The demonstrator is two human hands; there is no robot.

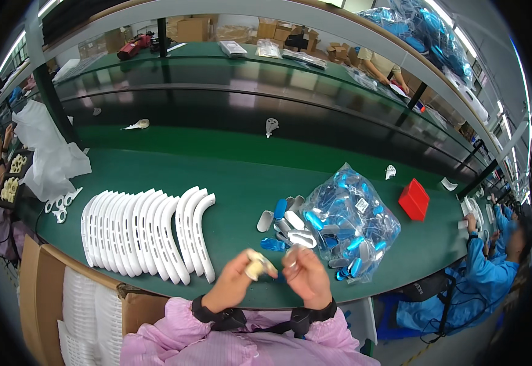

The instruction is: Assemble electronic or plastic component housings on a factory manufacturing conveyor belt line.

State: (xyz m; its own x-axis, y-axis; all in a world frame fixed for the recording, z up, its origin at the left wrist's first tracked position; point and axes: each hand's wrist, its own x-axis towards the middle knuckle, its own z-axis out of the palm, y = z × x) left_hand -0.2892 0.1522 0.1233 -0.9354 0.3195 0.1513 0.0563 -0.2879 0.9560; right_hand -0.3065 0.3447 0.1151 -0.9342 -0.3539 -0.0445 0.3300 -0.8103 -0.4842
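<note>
My left hand [229, 285] is closed around a small cream-coloured rounded part [255, 269] at the front edge of the green bench. Close beside it, my right hand [308, 279] has its fingers pinched together. Whatever sits at those fingertips is too small to name. Just beyond the right hand lies a loose pile of oval pieces [265, 221], some silver-grey, some white, some with blue film. A clear plastic bag [363, 222] full of similar pieces rests against that pile. Left of my hands, a row of curved white slotted parts [128, 235] lies side by side.
A red bin [413, 200] stands right of the bag. White wrapping [49, 146] and white ring-shaped pieces [62, 204] are at the left. An open cardboard box [34, 305] holds stacked white parts. A dark conveyor [217, 110] runs behind, beneath a shelf. People work on both sides.
</note>
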